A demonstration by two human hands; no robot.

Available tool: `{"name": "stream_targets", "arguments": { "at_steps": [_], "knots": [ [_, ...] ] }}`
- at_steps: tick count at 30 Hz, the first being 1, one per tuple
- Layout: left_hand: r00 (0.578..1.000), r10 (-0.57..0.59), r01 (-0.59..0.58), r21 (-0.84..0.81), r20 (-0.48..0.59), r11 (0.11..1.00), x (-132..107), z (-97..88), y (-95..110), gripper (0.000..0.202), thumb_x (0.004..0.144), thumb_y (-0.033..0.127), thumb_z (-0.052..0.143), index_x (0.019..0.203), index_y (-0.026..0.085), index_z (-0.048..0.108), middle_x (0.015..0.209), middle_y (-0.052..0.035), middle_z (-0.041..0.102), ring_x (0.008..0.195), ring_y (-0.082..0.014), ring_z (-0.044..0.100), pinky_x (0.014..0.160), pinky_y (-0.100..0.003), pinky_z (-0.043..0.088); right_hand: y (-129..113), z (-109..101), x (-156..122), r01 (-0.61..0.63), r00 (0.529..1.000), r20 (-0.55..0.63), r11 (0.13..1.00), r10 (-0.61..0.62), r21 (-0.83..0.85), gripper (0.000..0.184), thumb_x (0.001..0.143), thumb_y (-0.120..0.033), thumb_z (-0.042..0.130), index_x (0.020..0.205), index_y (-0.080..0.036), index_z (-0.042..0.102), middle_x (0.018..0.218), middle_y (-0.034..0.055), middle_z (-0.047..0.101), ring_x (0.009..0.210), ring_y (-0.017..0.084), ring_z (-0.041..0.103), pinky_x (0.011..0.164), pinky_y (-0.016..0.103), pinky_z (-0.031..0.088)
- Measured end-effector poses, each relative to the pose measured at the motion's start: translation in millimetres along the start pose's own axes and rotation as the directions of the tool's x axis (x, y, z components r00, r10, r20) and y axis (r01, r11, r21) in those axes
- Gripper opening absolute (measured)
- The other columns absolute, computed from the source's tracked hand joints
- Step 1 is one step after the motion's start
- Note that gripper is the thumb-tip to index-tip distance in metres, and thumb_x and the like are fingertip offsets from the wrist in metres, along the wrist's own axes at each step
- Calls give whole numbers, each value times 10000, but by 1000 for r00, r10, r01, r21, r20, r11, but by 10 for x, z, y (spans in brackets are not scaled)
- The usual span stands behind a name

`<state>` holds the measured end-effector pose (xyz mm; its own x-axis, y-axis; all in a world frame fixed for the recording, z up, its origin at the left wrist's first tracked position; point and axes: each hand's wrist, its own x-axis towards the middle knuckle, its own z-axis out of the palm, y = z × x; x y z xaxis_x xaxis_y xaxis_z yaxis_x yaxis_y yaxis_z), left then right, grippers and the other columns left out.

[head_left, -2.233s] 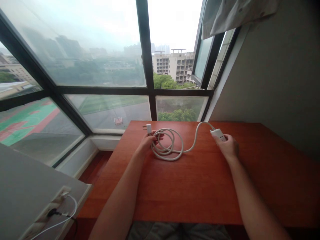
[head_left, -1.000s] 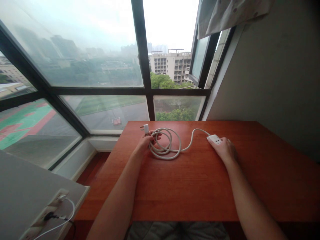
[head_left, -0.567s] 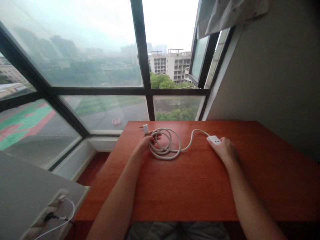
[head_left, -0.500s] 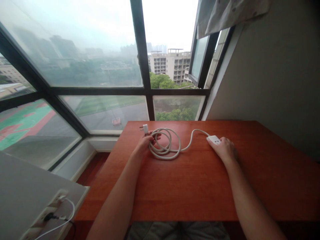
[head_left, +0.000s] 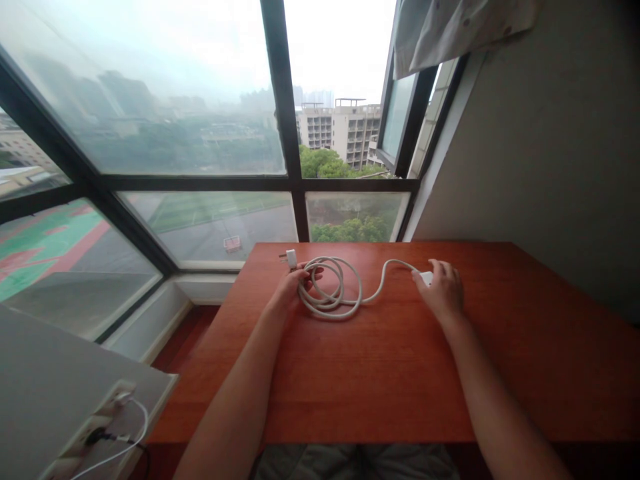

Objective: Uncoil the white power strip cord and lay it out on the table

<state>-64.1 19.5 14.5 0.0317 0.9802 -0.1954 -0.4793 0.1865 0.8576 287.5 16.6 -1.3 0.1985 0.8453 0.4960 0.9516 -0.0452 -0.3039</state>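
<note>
- The person sits at a red-brown wooden table (head_left: 400,373) under a big window, and the only thing on it is a white extension cord (head_left: 345,308).
- A good part of the cord is already in a round bundle of several loops, which lies flat on the table at the far left side.
- The left hand (head_left: 289,288) is closed around the left edge of these loops. The fingers pass through the ring and keep the turns together.
- The plug (head_left: 291,258) sticks out just beyond this hand, toward the window, with its pins free.
- From the bundle one stretch of cord runs to the right in a soft S-curve. It is not wound and lies loose on the wood.
- This stretch ends at the small white socket block (head_left: 426,277), near the middle of the far edge of the table.
- The right hand (head_left: 443,293) lies over the block and hides most of it. The fingers are bent on top, but I cannot tell if it grips the block or only rests on it.
- As I judge it, the winding is more than half done. What is left is the loose stretch and the socket block, which are not yet brought to the loops.
- Nothing ties the bundle; only the left hand holds it.
</note>
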Motion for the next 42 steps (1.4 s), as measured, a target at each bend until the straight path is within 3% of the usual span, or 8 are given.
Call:
{"name": "stream_targets", "arguments": {
  "at_steps": [3,6,11,20,25,32,37,42],
  "knots": [
    [1000,6,-6,20,-4,1000,-9,34,-11,314,659,14,516,940,104,622,914,-136,724,794,-188,710,468,-131,442,-327,-15,46,201,979,4,960,-205,194,401,878,-374,469,1187,-131,547,1157,157,598,1091,277,525,971,384,384],
    [1000,19,-20,31,9,999,-22,65,-35,311,659,10,522,938,98,628,915,-143,723,795,-191,710,470,-136,443,-729,21,22,294,920,159,899,-358,324,347,876,-345,489,1148,-151,581,1115,132,635,1031,248,577,929,346,420],
    [999,25,-26,40,22,999,-36,98,-73,336,678,27,552,993,105,639,944,-141,720,809,-183,708,491,-133,445,-1164,197,-135,212,889,337,931,-310,299,405,856,-323,543,1215,-136,556,1117,148,649,1015,251,608,879,329,446],
    [999,43,-43,23,-5,999,-13,179,-160,305,710,52,572,995,140,637,958,-88,721,835,-157,700,637,-167,517,-967,368,-267,98,921,320,926,-223,365,318,865,-232,484,1157,-183,600,1072,97,681,957,210,638,831,288,467],
    [999,17,-17,-21,-33,1000,-21,214,-179,202,776,124,593,973,124,635,929,-107,722,838,-170,701,616,-175,527,-936,369,-229,37,929,330,929,-167,368,309,836,-185,476,1104,-204,629,992,65,703,904,198,645,776,271,469],
    [1000,14,-13,-45,6,999,-47,215,-170,251,760,51,575,993,115,644,947,-120,722,885,-189,702,615,-174,538,-948,367,-248,44,936,311,929,-167,366,294,863,-201,454,1097,-205,632,1005,74,703,892,200,647,765,272,464],
    [998,30,-33,-52,-46,998,-21,216,-208,197,800,101,565,977,117,652,977,-123,724,899,-193,702,629,-178,543,-943,383,-236,40,935,321,943,-152,330,302,890,-192,429,1117,-184,627,1076,95,694,971,203,640,810,263,450],
    [999,41,-42,-38,-27,998,-23,204,-220,194,794,116,589,978,127,648,985,-115,722,885,-184,704,645,-181,538,-952,377,-233,70,926,334,948,-177,309,307,902,-187,421,1138,-180,619,1094,102,689,984,200,637,812,256,442]
  ]
}}
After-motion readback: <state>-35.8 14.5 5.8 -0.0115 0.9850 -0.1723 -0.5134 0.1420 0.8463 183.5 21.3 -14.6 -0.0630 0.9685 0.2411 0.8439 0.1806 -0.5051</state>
